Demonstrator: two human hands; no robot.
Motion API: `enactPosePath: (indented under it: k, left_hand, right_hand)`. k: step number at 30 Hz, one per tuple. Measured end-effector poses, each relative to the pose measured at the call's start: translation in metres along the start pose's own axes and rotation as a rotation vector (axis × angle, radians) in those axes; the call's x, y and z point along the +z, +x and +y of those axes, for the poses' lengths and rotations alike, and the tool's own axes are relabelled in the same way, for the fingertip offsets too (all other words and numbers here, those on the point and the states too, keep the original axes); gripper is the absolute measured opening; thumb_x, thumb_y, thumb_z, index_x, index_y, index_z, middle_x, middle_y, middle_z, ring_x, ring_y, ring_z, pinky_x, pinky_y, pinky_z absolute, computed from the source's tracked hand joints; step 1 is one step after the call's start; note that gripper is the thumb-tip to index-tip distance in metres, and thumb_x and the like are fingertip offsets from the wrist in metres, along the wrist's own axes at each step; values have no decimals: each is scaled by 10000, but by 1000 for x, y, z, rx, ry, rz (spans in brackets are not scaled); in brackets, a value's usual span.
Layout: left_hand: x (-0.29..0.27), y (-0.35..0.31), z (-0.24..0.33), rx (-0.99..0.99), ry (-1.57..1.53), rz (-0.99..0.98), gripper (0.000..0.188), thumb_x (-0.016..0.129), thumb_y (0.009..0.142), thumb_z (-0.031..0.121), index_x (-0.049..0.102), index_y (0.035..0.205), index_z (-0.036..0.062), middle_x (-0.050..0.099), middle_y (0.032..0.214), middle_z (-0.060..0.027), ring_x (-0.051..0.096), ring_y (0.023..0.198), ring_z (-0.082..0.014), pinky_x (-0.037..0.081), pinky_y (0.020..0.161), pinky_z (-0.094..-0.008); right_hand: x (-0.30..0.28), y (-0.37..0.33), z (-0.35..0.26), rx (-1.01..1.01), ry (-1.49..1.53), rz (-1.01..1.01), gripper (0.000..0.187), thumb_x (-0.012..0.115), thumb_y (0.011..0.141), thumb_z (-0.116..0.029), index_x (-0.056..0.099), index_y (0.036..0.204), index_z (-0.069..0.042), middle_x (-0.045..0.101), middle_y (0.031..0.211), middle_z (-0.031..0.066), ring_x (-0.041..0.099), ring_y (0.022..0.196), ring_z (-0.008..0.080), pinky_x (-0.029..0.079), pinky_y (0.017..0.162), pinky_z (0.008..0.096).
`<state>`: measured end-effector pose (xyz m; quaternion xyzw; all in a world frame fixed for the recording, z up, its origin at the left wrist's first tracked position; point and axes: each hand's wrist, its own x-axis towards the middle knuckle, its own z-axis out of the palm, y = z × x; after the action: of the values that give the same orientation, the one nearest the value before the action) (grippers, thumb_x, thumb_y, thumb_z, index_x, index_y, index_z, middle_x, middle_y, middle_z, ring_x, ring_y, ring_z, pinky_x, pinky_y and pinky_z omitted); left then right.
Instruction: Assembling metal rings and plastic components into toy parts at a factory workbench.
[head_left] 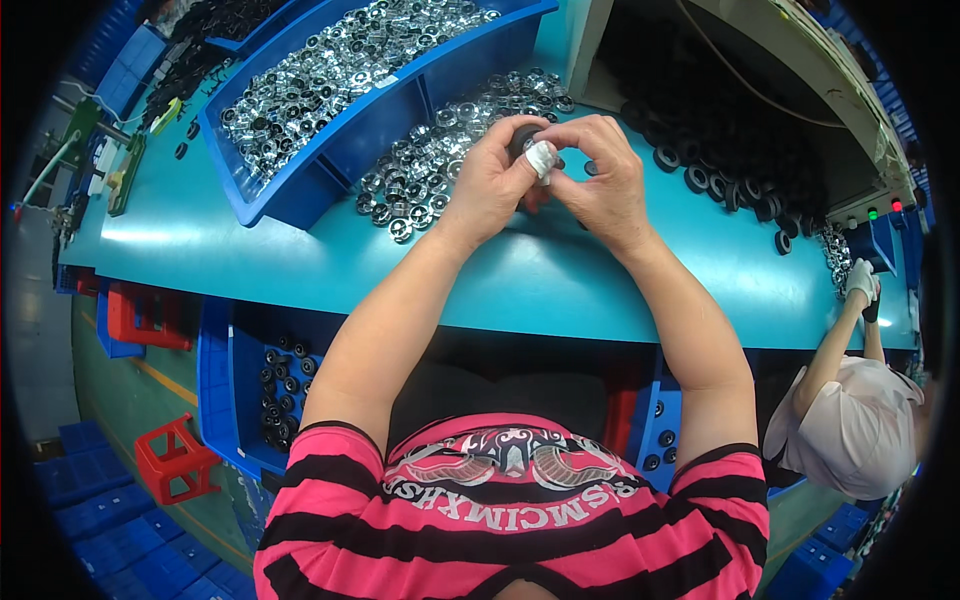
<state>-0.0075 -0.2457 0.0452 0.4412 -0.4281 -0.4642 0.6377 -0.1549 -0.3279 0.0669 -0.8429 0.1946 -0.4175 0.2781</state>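
Several black wheels (pixel 285 385) lie in a blue bin (pixel 214 385) beneath the worktop's near edge, left of the person, perhaps stowed there to leave the surface free for handwork. Over the worktop (pixel 320 265), well in from that edge and about midway between its sides, the left hand (pixel 490 180) curls round a black ring (pixel 521 139), its fingers closed on it, seemingly to steady the piece. The right hand (pixel 610 185) brings thumb and forefinger together beside it; whether they grip anything cannot be told. Something white (pixel 541 160), likely a wrap, covers the left thumb's tip, possibly as protection. Just beyond the left hand spreads a loose heap of clear round pieces (pixel 405 185), probably within easy reach. More black rings (pixel 705 180) lie farther right, before a pale machine housing (pixel 870 110). Toward the far edge, left of centre, a long blue tray (pixel 400 108) holds many more clear pieces, its walls likely keeping them from scattering.
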Motion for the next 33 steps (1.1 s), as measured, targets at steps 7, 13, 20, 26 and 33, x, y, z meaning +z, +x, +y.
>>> enactPosePath:
  k: [7,13,20,26,33]
  left_hand:
    - [-2,-3,2,14,-18,10,317,569,1034,254,555,1286,62,668,915,-63,641,650,-120,514,524,-252]
    - [1,-5,4,24,96,47,264,542,1041,223,565,1261,78,630,815,-35,608,601,-98,489,493,-228]
    - [5,-5,0,79,228,152,179,525,1042,176,600,1183,96,596,764,-2,511,544,-49,401,445,-205]
    - [-2,1,-7,146,248,163,172,523,1043,174,617,1165,96,587,740,11,497,540,-43,375,448,-201]
    - [1,-1,16,-54,33,16,361,497,1055,220,517,1387,79,606,796,-27,563,593,-79,437,505,-204]
  right_hand:
    - [2,0,17,420,612,-150,476,733,812,-130,656,1280,-81,679,1056,39,624,998,127,508,834,285]
    - [-2,-2,17,460,596,-227,365,729,869,-139,702,1207,-4,639,1074,55,649,939,128,510,813,257]
    - [5,-6,10,377,492,-127,301,744,857,-87,743,1152,-30,670,1014,63,649,903,129,518,802,271]
    - [8,-7,3,352,359,-109,300,732,865,-108,744,1154,-29,710,935,63,649,853,124,514,798,265]
    - [0,2,22,590,705,-96,348,699,855,-79,713,1190,13,732,949,55,631,856,113,509,803,265]
